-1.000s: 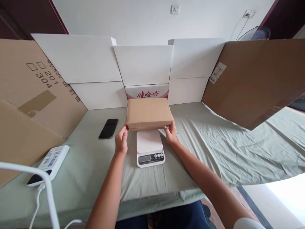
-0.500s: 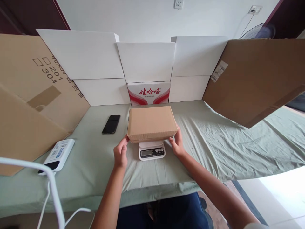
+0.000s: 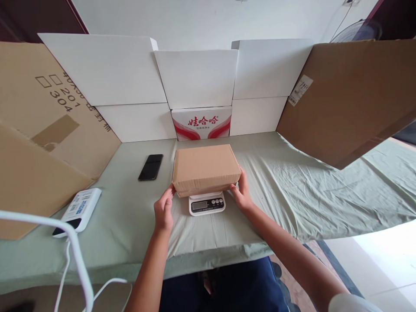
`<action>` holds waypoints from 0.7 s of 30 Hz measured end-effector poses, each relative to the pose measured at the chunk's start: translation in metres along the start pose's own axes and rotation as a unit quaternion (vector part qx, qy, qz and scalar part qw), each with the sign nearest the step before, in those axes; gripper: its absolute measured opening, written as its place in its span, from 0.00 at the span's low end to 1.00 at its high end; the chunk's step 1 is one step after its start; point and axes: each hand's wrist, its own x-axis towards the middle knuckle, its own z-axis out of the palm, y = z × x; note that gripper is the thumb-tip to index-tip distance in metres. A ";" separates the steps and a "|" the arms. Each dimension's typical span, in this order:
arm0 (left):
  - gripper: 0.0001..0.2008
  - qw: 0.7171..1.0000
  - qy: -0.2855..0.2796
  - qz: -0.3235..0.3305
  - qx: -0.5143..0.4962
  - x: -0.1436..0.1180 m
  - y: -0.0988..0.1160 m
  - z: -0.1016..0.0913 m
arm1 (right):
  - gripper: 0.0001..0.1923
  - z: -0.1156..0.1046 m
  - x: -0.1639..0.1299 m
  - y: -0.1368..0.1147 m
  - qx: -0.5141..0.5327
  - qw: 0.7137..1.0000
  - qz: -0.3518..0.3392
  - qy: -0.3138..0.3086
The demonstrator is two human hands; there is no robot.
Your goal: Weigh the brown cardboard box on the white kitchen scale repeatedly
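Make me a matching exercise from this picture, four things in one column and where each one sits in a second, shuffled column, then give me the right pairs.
Things
1. brown cardboard box
2. kitchen scale
3. black phone
4. red and white carton

Places
A. flat on the green cloth, left of the box
B. under the box, display facing the person
C. at the back, below the white panels
D. between the left hand and right hand, on the scale

Pairs: 1-D, 2-B, 3-A, 4-C
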 end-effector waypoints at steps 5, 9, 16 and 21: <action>0.35 1.000 -0.001 0.004 -0.001 -0.001 -0.001 -0.001 | 0.35 0.000 0.000 -0.001 0.003 1.000 0.009 0.000; 0.34 1.000 0.000 0.006 -0.007 -0.001 -0.003 -0.001 | 0.35 0.001 0.000 -0.001 0.006 1.000 0.001 0.002; 0.36 1.000 0.019 0.015 -0.018 0.002 0.006 0.000 | 0.36 -0.008 0.006 -0.005 -0.017 0.998 -0.010 0.059; 0.33 0.995 0.059 0.040 -0.071 0.006 0.015 0.000 | 0.34 -0.022 0.017 0.005 -0.002 0.984 0.031 0.175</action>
